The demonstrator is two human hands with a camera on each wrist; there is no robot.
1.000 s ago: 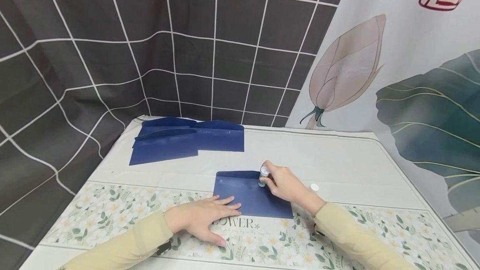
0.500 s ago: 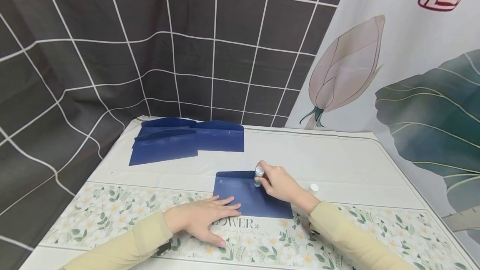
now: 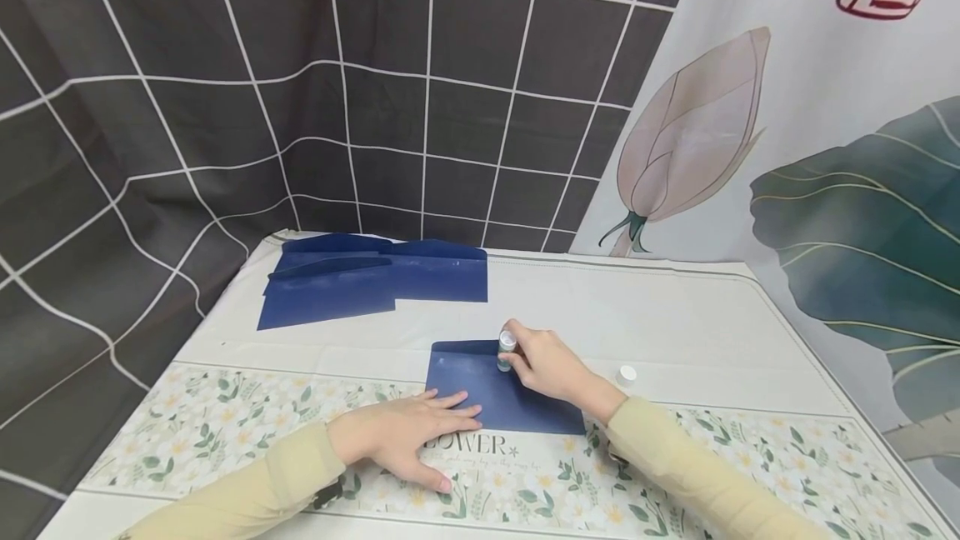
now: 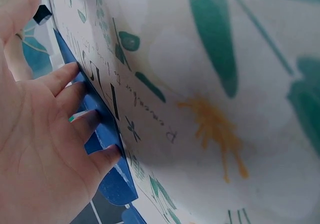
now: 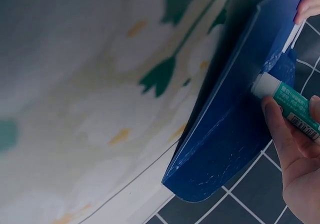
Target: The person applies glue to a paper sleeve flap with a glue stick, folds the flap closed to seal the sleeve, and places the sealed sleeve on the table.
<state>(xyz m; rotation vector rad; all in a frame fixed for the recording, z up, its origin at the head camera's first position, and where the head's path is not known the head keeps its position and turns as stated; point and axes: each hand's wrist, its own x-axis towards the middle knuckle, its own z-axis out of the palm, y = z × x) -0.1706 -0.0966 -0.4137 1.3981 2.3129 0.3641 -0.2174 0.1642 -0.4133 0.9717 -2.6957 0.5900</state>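
A dark blue envelope lies on the table with its flap folded out on the far side. My left hand rests flat, fingers spread, its fingertips on the envelope's near left part. My right hand grips an upright glue stick between thumb and fingers. In the right wrist view the glue stick has a green label with a barcode, and its white end meets the blue paper near the flap fold. Whitish smears show on the flap. The left wrist view shows the left fingertips along the envelope's edge.
Several more blue envelopes overlap at the back left of the table, flaps out. A small white cap stands right of the right hand. The cloth has a floral band; a dark grid curtain hangs behind.
My right hand has slid the glue stick leftward along the envelope, near the flap fold. The left hand and the envelope have stayed in place.
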